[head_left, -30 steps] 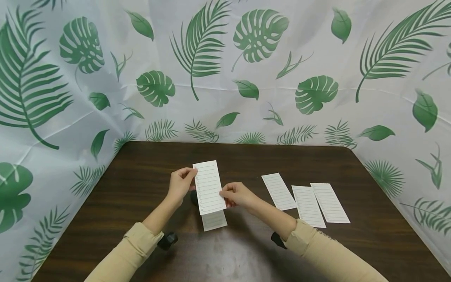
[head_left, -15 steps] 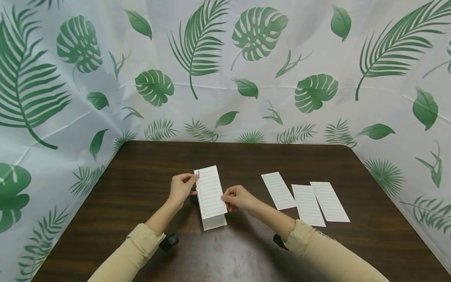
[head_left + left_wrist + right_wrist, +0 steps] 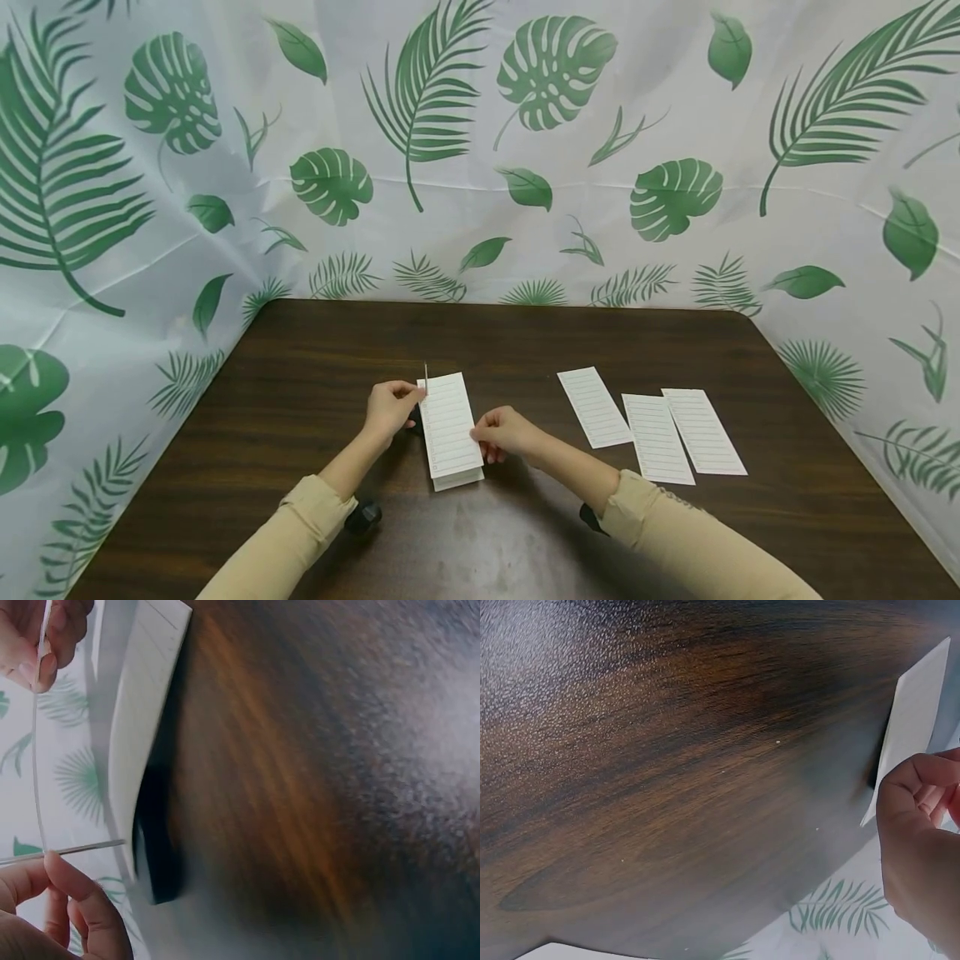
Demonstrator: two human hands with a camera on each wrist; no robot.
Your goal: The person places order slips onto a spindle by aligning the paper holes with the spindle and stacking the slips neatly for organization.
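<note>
As left hand [image 3: 388, 410] and right hand [image 3: 508, 433] pinch its opposite edges, seemingly the best hold, the checklist sheet [image 3: 453, 423] looks light, crease-prone.

A person wears a cream long-sleeved top, its left sleeve [image 3: 258, 546] and right sleeve [image 3: 720, 542] ending in wide, creased cuffs above a bare left hand [image 3: 392, 410] and right hand [image 3: 512, 435]. A blocky black wrist unit [image 3: 363, 517] shows beside the left cuff [image 3: 318, 504]; another, partly hidden, sits by the right. A dark, chain-like marking [image 3: 677, 497] edges the right sleeve.
</note>
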